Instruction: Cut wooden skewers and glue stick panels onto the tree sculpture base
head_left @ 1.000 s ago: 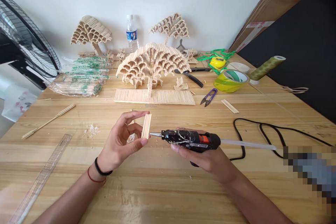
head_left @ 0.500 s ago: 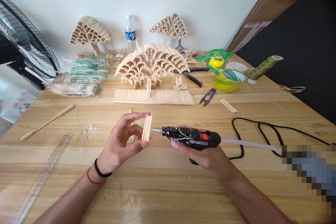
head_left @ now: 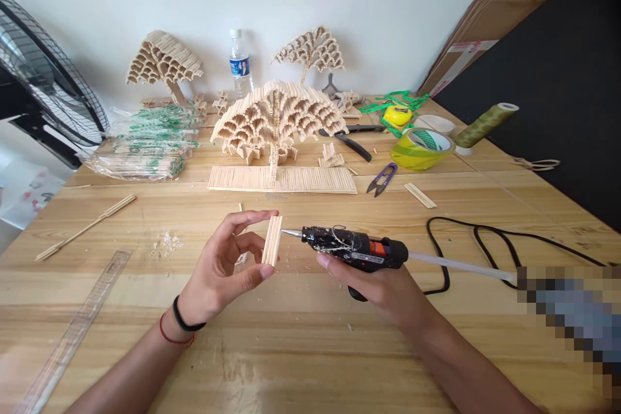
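Observation:
Between thumb and fingertips, my left hand (head_left: 220, 265) grips a small panel of wooden sticks (head_left: 273, 240) laid side by side, held nearly upright above the table. My right hand (head_left: 383, 294) is wrapped around a black glue gun (head_left: 354, 249), its metal nozzle pointing left at the panel's right edge, close to the upper part. A clear glue stick (head_left: 460, 264) sticks out of the gun's back. Beyond the hands stands a tree-shaped model of sticks (head_left: 279, 119) on a flat stick base (head_left: 315, 181).
Purple thread snips (head_left: 382, 179), a stick strip (head_left: 420, 195), yellow tape (head_left: 422, 150) and black pliers (head_left: 354, 145) lie right of the model. A black cord (head_left: 439, 252) loops at right. A clear ruler (head_left: 80, 330), bagged sticks (head_left: 145, 149) and a fan (head_left: 48, 71) are left.
The glue gun's nozzle has moved up slightly along the panel's right edge. My left hand keeps hold of the panel in nearly the same place.

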{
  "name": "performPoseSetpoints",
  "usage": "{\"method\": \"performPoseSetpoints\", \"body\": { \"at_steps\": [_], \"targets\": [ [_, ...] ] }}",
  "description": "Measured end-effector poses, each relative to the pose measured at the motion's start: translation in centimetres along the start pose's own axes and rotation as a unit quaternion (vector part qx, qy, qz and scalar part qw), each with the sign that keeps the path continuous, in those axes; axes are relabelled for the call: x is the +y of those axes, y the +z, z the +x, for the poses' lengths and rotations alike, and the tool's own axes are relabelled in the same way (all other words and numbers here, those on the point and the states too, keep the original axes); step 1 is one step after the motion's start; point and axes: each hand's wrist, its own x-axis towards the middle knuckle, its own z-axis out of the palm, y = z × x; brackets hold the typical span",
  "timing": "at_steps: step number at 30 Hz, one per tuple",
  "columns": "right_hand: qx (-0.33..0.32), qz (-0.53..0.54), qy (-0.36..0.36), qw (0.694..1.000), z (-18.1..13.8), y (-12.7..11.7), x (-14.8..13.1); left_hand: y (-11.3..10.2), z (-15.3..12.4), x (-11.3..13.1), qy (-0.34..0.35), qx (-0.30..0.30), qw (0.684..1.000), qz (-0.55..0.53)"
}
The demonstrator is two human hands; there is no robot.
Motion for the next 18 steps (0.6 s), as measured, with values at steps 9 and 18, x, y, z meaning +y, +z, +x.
{"method": "performPoseSetpoints", "body": {
  "at_steps": [9,18],
  "targets": [
    [0.028,-0.027,0.014,0.999,-0.01,0.02,0.68,0.02,-0.13,-0.05,-0.007,-0.003,1.000,-0.003],
    [0.029,-0.026,0.020,0.999,0.13,0.08,0.64,-0.01,-0.19,0.00,-0.004,-0.015,1.000,-0.011]
  ]
}}
